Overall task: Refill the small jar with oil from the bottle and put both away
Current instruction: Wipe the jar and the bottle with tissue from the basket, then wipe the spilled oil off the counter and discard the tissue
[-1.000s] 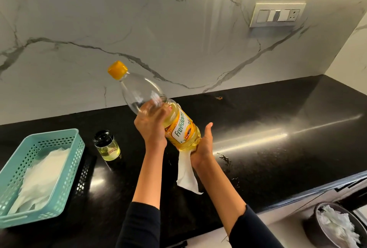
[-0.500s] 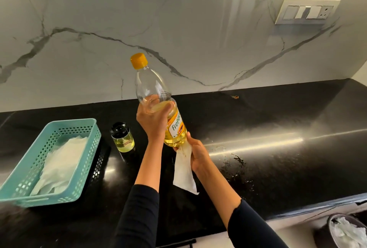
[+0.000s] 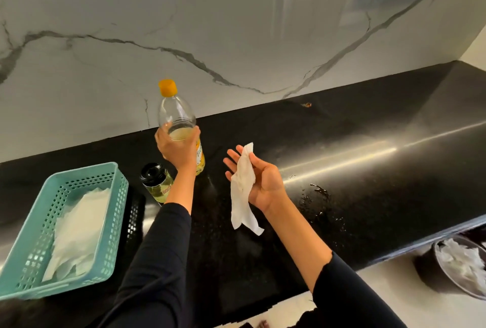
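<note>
Yellow-capped bottle (image 3: 178, 117) gripped in your left hand (image 3: 178, 150), tissue (image 3: 243, 193) pinched in your right hand (image 3: 263, 183), jar (image 3: 157, 181) lidded: refill seems done, stow both next.

Black table (image 3: 342, 143), white grey-veined marble wall (image 3: 236, 25), teal perforated basket (image 3: 119, 196), orange-capped bottle (image 3: 176, 114) of yellow oil, black-lidded jar (image 3: 157, 181).

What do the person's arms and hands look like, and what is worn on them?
The left hand and the right hand are bare: no gloves, rings or watch visible. The left sleeve and right sleeve are dark, near black, and end partway along the forearms.
</note>
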